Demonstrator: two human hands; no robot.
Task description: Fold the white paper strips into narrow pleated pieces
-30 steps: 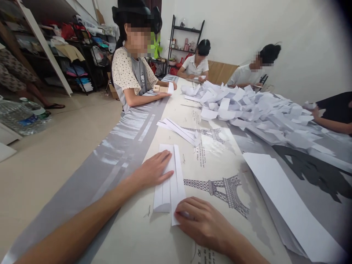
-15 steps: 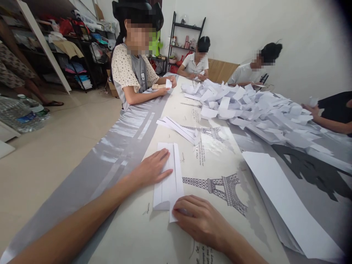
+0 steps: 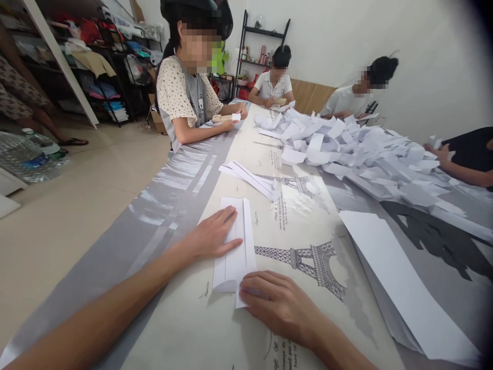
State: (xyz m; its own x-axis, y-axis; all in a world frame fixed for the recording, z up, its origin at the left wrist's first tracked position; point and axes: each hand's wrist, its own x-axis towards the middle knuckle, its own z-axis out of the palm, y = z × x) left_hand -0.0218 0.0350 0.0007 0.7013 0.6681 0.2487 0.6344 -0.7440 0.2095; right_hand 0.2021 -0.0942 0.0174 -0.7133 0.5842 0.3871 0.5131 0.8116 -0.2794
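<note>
A folded white paper (image 3: 227,267) lies lengthwise in front of me on the printed tablecloth, with creases along its length and a narrow flap down its right side. My left hand (image 3: 215,234) rests flat on its upper left part, fingers stretched out and thumb apart. At the near right corner, my right hand (image 3: 275,300) has its fingers curled on the end of the flap; the fingertips are partly hidden. Just beyond it lie several narrow folded paper strips (image 3: 250,179).
A large heap of folded white papers (image 3: 346,149) covers the far right. A stack of white sheets (image 3: 400,282) lies to my right. Co-workers sit round the table; one at the left (image 3: 192,97) holds a small paper. Water bottles (image 3: 38,154) stand on the floor at left.
Both my hands and the folded paper stay practically in place. The view shifts slightly. At the far end, a co-worker's hands and paper have moved a little.
</note>
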